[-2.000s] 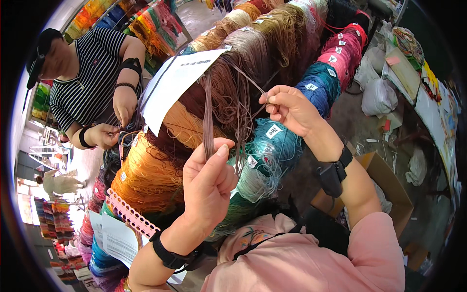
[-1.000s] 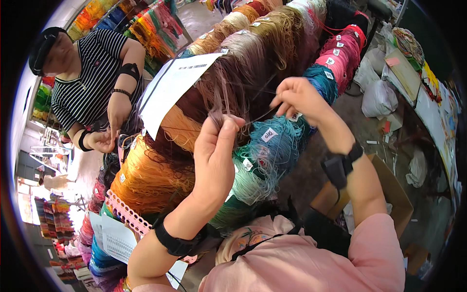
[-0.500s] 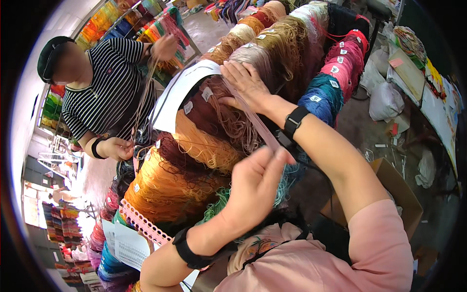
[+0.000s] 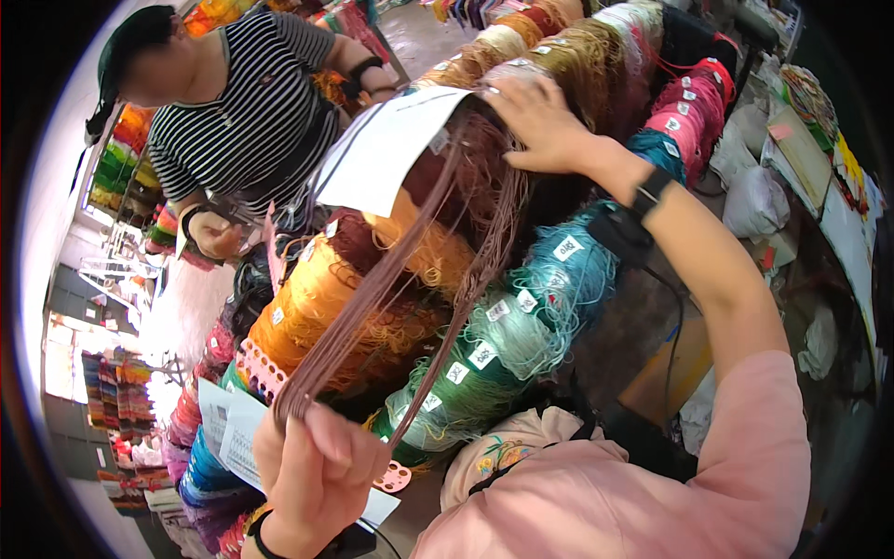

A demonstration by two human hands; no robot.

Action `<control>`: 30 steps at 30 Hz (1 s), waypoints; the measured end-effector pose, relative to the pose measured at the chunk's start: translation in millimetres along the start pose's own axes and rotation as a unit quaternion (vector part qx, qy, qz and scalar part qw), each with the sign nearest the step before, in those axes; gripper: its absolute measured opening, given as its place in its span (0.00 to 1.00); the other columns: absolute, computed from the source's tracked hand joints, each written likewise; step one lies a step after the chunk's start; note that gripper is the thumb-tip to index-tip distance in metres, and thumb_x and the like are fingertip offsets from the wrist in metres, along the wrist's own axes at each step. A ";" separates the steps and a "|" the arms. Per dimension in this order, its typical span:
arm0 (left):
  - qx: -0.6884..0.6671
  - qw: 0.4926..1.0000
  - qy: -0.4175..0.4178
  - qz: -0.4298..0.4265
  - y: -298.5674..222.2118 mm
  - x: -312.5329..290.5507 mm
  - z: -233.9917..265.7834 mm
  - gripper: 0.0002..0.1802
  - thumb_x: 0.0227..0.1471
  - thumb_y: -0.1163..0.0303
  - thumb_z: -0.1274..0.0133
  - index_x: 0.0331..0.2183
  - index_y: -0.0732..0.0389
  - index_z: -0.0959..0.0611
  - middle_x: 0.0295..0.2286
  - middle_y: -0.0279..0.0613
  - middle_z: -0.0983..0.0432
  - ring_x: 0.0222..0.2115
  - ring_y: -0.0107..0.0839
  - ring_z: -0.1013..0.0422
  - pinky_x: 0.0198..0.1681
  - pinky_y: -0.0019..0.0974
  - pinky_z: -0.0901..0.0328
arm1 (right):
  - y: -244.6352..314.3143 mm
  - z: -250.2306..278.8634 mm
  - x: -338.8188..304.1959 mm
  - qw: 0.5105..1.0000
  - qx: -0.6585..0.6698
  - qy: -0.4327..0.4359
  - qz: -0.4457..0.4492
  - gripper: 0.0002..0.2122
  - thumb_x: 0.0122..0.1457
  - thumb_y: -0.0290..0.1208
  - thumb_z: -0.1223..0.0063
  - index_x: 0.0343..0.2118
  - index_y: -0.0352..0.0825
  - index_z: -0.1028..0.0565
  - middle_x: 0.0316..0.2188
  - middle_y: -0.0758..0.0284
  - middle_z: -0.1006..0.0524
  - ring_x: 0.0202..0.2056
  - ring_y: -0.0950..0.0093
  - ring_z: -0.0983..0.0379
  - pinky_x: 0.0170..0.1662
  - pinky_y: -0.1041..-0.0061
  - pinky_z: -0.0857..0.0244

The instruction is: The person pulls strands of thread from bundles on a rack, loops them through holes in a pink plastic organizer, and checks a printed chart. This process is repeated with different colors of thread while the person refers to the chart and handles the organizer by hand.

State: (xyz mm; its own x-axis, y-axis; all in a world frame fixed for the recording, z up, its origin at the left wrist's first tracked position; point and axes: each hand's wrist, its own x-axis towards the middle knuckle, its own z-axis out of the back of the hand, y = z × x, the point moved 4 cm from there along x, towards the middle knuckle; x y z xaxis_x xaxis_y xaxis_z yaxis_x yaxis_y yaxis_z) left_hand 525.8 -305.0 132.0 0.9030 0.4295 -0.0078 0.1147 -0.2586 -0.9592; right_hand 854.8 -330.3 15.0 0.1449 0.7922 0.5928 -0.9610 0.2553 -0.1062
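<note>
My left hand (image 4: pixel 321 470) is closed around a bundle of mauve-brown thread (image 4: pixel 368 303), drawn taut toward me at the lower left. More mauve strands hang slack beside it. My right hand (image 4: pixel 540 126) lies with fingers spread on the top of the thread rack, by the dark brown hank (image 4: pixel 480 149) the strands come from. A white paper sheet (image 4: pixel 386 154) rests over the hanks left of my right hand. Orange hanks (image 4: pixel 307 298) sit below the pulled strands, with green and teal labelled hanks (image 4: pixel 498 321) nearer me.
Across the rack stands a person in a striped shirt (image 4: pixel 251 102). Printed sheets (image 4: pixel 237 438) and a pink perforated strip (image 4: pixel 261 368) are at lower left. To the right are a cardboard box (image 4: pixel 666 373), white plastic bags (image 4: pixel 754 200) and a cluttered table (image 4: pixel 847 224).
My left hand has pulled the mauve thread down and left, stretching it long across the orange hanks. My right hand has shifted slightly up and right. The other person has leaned closer.
</note>
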 end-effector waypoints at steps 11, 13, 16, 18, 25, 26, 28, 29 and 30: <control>-0.214 0.976 -0.023 0.031 -14.6 25.0 -26.2 0.16 0.54 0.61 0.72 0.23 0.59 0.34 0.07 0.25 0.57 0.06 0.18 0.61 0.10 0.26 0.61 | 118.0 3.0 -28.0 0.853 0.233 0.401 0.238 0.11 0.41 0.29 0.56 0.31 0.34 0.34 0.22 0.60 0.29 0.29 0.63 0.32 0.35 0.65 0.42; -0.040 0.995 -0.015 0.092 -18.5 29.2 -23.9 0.11 0.54 0.63 0.71 0.23 0.54 0.38 0.09 0.25 0.60 0.07 0.17 0.62 0.10 0.23 0.63 | 99.6 -3.1 -21.6 0.882 0.209 0.359 0.223 0.07 0.43 0.29 0.59 0.27 0.35 0.34 0.17 0.58 0.30 0.24 0.59 0.32 0.26 0.63 0.40; 0.021 0.979 -0.100 0.178 -27.5 23.0 -27.1 0.13 0.54 0.65 0.69 0.22 0.58 0.36 0.08 0.24 0.59 0.06 0.15 0.62 0.08 0.22 0.64 | 62.3 -13.2 -3.9 0.915 0.150 0.327 0.185 0.06 0.44 0.30 0.60 0.25 0.35 0.32 0.20 0.58 0.29 0.26 0.59 0.32 0.29 0.63 0.39; 0.075 0.973 -0.110 0.186 -33.5 19.1 -28.6 0.14 0.53 0.67 0.67 0.19 0.61 0.35 0.06 0.23 0.59 0.05 0.14 0.62 0.06 0.22 0.65 | 38.8 -20.2 -3.4 0.926 0.105 0.317 0.177 0.07 0.44 0.30 0.60 0.23 0.35 0.31 0.22 0.58 0.28 0.28 0.60 0.31 0.30 0.64 0.38; 0.185 0.961 -0.133 0.158 -62.9 25.4 -34.8 0.15 0.53 0.69 0.68 0.17 0.61 0.37 0.06 0.23 0.59 0.03 0.14 0.62 0.04 0.22 0.65 | 16.8 -41.7 16.2 0.946 0.092 0.273 0.152 0.08 0.45 0.32 0.61 0.23 0.36 0.29 0.21 0.59 0.27 0.27 0.61 0.30 0.30 0.65 0.38; 0.196 0.963 -0.100 0.155 -67.4 25.8 -29.5 0.15 0.53 0.68 0.68 0.16 0.60 0.37 0.05 0.24 0.60 0.03 0.14 0.62 0.04 0.22 0.66 | 9.2 -43.0 10.8 0.943 0.069 0.290 0.148 0.08 0.46 0.32 0.61 0.23 0.36 0.30 0.20 0.60 0.27 0.27 0.61 0.30 0.30 0.65 0.38; 0.196 0.955 -0.129 0.179 -64.1 26.4 -22.3 0.15 0.53 0.67 0.68 0.16 0.60 0.37 0.05 0.24 0.60 0.03 0.14 0.62 0.04 0.22 0.66 | -1.7 -40.2 6.9 0.940 0.060 0.295 0.162 0.08 0.46 0.33 0.61 0.23 0.36 0.30 0.20 0.60 0.27 0.27 0.61 0.31 0.30 0.65 0.38; 0.196 0.947 -0.156 0.203 -60.8 26.5 -16.3 0.16 0.53 0.67 0.68 0.17 0.60 0.37 0.05 0.24 0.60 0.03 0.14 0.62 0.04 0.22 0.66 | -4.6 -40.6 5.9 0.937 0.050 0.299 0.175 0.09 0.46 0.34 0.61 0.22 0.35 0.30 0.20 0.60 0.28 0.27 0.61 0.31 0.30 0.65 0.38; 0.185 0.946 -0.078 0.256 -57.7 30.9 -11.8 0.17 0.53 0.65 0.68 0.16 0.59 0.39 0.06 0.24 0.59 0.03 0.15 0.61 0.05 0.22 0.66 | -5.8 -41.1 7.6 0.931 0.064 0.318 0.165 0.09 0.45 0.34 0.60 0.23 0.34 0.31 0.21 0.59 0.28 0.29 0.60 0.31 0.32 0.64 0.39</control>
State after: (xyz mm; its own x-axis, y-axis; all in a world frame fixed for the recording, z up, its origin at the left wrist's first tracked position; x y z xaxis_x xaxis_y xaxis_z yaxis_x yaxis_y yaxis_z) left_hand 552.0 -287.0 190.4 0.7257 0.4607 -0.5110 -0.4994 -0.1581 -0.8518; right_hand 871.1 -303.0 -12.7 -0.0932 0.9943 -0.0526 -0.9922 -0.0971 -0.0781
